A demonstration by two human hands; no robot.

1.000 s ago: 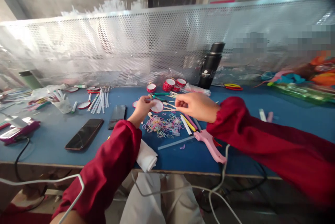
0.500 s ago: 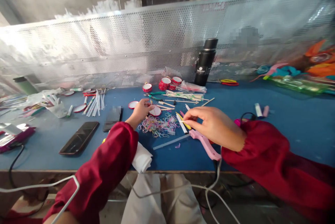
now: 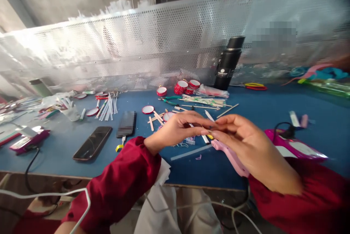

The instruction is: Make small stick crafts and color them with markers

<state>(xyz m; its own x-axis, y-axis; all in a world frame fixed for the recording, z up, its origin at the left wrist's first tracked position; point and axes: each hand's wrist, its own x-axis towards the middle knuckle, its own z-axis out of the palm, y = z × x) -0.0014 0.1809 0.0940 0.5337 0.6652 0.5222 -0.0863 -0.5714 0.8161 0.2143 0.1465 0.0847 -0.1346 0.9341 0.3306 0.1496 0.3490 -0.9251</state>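
Observation:
My left hand and my right hand meet at the fingertips above the blue table. Both are pinched closed around something small that I cannot make out. Under my right hand lies a pink glue gun, partly covered by it. A translucent glue stick rests in front of my left hand. Small coloured elastic bands show in part below that hand. Flat wooden sticks and a red-rimmed white round lid are just beyond it. Between my hands a white pen is partly visible.
To the left lie a phone and a black device with a cable. Red round tins, pliers and a black thermos stand or lie along the perforated metal screen. A magenta power strip is at right.
My left hand has moved right, away from the wooden sticks and round lid, to meet my right hand. The view has shifted slightly left, uncovering the power strip.

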